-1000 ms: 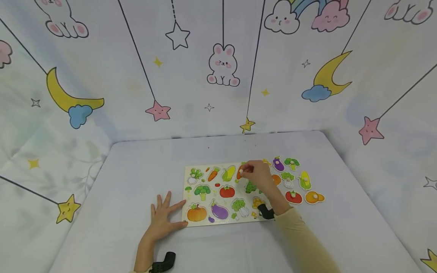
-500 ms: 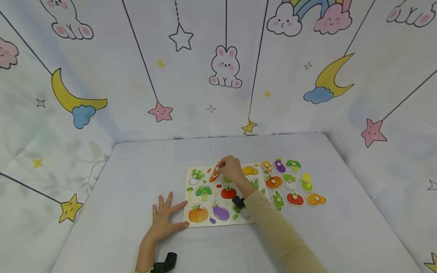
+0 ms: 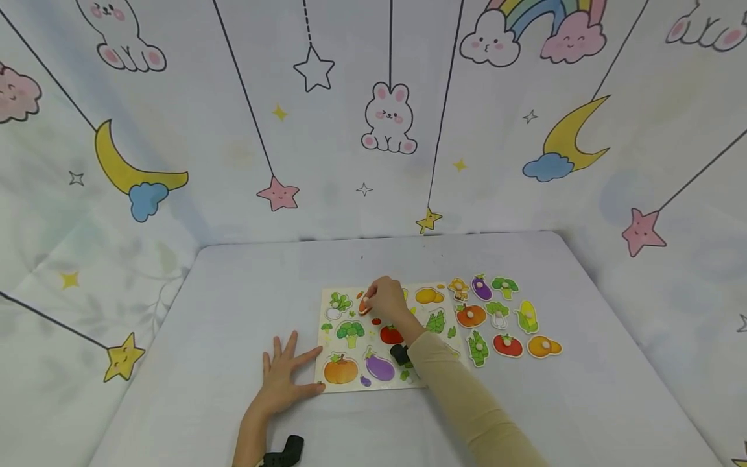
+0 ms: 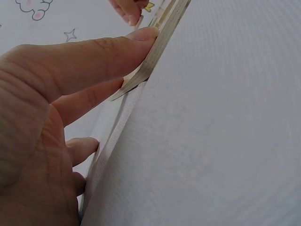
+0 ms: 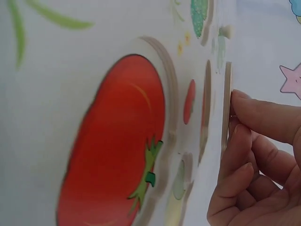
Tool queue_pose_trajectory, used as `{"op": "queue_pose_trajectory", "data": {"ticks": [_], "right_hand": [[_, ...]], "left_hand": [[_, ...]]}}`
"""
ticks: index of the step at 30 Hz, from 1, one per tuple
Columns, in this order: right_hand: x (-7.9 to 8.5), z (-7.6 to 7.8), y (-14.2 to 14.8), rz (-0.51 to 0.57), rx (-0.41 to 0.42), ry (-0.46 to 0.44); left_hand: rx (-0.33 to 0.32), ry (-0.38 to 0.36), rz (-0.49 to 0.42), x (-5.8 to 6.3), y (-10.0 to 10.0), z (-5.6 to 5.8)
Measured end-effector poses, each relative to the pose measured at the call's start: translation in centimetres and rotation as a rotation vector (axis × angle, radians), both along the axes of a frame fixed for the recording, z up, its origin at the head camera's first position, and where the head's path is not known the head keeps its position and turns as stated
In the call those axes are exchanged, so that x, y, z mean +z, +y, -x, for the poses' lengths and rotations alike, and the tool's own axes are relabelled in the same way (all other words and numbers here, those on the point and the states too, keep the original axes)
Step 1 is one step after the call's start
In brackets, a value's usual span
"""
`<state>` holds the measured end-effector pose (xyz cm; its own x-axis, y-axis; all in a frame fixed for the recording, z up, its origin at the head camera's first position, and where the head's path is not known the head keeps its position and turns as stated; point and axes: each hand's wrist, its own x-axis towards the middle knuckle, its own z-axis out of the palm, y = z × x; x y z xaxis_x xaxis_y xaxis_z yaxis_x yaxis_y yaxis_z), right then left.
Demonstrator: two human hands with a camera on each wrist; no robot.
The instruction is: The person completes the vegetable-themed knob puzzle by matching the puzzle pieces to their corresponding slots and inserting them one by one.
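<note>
A wooden vegetable puzzle board [image 3: 329, 348] lies on the table. My right hand [image 3: 390, 302] pinches the carrot puzzle piece [image 3: 364, 305] over the upper left part of the board. In the right wrist view the carrot piece [image 5: 226, 106] appears edge-on, slightly apart from the board face [image 5: 42, 117], near the carrot recess. My left hand [image 3: 284, 381] has its fingers spread, with thumb and index finger touching the board's left edge. In the left wrist view the left thumb [image 4: 103, 56] presses on the board's corner [image 4: 157, 54].
Several knobbed pieces lie right of the board, among them an eggplant [image 3: 481, 287], a broccoli [image 3: 505, 287], a corn [image 3: 528, 317], a tomato [image 3: 508, 346] and a pumpkin [image 3: 471, 316]. A patterned cloth backdrop [image 3: 327, 143] rises behind the table.
My right hand has carried the carrot piece leftward across the board, then lowered it toward the carrot recess. My left hand stays at the board's left edge. The head view has shifted slightly.
</note>
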<state>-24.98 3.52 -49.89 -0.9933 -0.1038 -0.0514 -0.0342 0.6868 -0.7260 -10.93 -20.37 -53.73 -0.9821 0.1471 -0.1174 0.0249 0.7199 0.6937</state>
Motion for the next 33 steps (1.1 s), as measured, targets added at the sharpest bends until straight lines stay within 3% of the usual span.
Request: {"op": "queue_pose_trajectory", "data": {"ticks": [15,22,33], "right_hand": [[-1.3,0.0,-0.1,-0.011,-0.009,-0.009],[-1.1,-0.1,-0.1,-0.014,-0.021,-0.04],[-1.0,0.0,-0.2,-0.071,-0.023,-0.042]], "left_hand": [[0.009,-0.003,-0.005,0.3,0.2,-0.2],[0.003,-0.011,-0.01,0.7,0.2,-0.3],[0.006,0.026,-0.025,0.2,0.2,-0.2]]}}
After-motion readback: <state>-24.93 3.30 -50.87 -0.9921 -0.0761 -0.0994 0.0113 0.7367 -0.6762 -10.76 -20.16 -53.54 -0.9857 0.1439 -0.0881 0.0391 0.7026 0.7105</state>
